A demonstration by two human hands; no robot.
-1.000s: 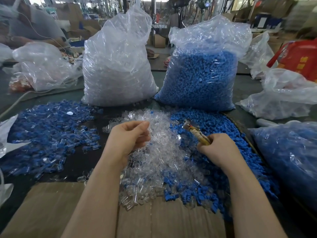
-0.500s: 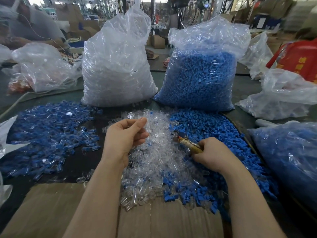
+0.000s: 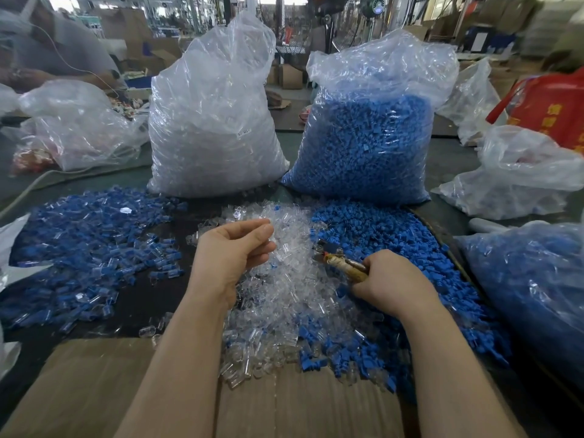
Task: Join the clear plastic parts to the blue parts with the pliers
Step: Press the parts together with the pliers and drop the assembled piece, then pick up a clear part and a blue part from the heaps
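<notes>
Over clear parts (image 3: pixel 284 279): left hand (image 3: pixel 230 254) curled, content unclear. Right hand (image 3: pixel 392 279) grips pliers (image 3: pixel 339 262), nose pointing left; blue parts (image 3: pixel 379 229) just beyond, nearer right hand.

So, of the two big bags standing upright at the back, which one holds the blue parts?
The bag on the right, behind the loose blue pile. It is visibly filled with blue pieces, while the bag on the left holds only clear ones.
</notes>
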